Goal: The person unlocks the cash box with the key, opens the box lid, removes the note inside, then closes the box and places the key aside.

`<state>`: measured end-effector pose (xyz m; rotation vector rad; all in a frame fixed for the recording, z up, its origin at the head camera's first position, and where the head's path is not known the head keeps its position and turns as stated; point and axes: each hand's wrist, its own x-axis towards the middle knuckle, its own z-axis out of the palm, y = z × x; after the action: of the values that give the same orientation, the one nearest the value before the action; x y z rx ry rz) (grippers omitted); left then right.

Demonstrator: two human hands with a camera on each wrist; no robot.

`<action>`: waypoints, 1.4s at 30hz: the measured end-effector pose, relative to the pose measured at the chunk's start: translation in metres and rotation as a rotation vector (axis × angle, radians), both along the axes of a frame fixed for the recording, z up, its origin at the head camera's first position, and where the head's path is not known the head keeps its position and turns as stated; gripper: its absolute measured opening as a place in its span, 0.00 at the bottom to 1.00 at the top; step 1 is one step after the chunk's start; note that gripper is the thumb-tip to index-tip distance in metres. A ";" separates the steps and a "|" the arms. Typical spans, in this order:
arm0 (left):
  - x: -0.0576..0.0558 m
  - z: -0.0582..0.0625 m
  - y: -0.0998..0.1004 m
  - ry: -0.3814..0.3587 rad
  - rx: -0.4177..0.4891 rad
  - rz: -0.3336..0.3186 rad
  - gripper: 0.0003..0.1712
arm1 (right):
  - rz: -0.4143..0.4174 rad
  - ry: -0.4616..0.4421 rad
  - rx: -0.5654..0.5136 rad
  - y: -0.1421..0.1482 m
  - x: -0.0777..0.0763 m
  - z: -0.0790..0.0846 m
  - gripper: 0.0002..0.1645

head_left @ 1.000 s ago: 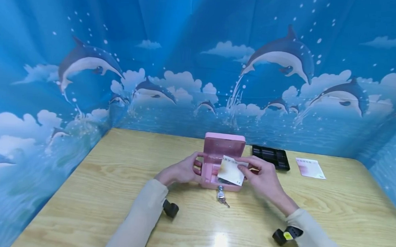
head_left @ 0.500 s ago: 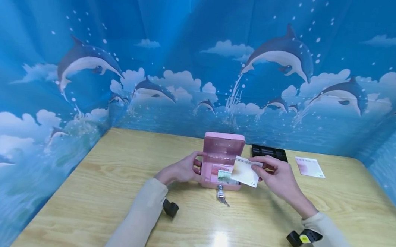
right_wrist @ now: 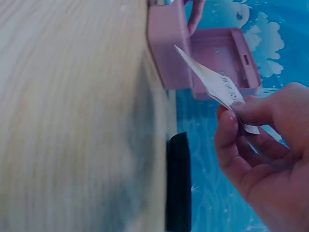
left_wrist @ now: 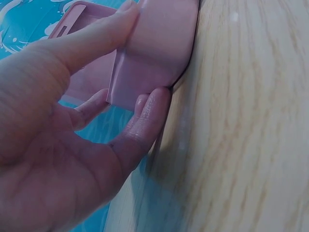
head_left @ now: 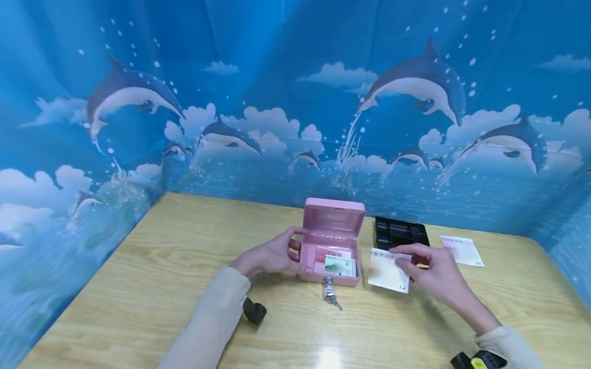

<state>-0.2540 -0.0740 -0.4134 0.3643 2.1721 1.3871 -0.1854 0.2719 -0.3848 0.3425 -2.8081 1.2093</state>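
A pink cash box (head_left: 305,264) stands on the table with its lid raised. My left hand (head_left: 273,252) grips its left side, thumb at one corner and fingers against the wall, as the left wrist view shows. Inside the box lie a green banknote (head_left: 340,266) and a reddish banknote (head_left: 322,256). To the right of the box, my right hand (head_left: 436,271) pinches a pale banknote (head_left: 387,272) between thumb and fingers. In the right wrist view that banknote is seen partly edge-on, lifted off the table. Keys (head_left: 331,295) hang from the lock at the box front.
A black compartment tray (head_left: 398,231) lies behind my right hand. Farther right, another pale pinkish banknote (head_left: 463,251) lies flat on the wooden table (head_left: 213,219). A blue dolphin-print curtain (head_left: 280,94) stands behind the table.
My right hand has carried the pale banknote from over the box to the right, uncovering the green and reddish banknotes inside. My left hand has stayed on the box.
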 end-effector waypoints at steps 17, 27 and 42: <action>-0.001 -0.001 0.000 -0.003 -0.024 0.000 0.54 | 0.097 0.057 0.251 0.011 -0.017 -0.024 0.13; -0.001 -0.001 0.000 -0.002 -0.026 -0.001 0.53 | 0.129 0.066 0.300 0.010 -0.023 -0.028 0.12; -0.001 0.000 0.000 -0.005 -0.012 -0.005 0.54 | 0.138 0.124 0.396 0.011 -0.027 -0.032 0.11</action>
<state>-0.2548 -0.0744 -0.4136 0.3613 2.1729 1.3697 -0.2120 0.2828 -0.4172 0.6176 -2.9374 0.6130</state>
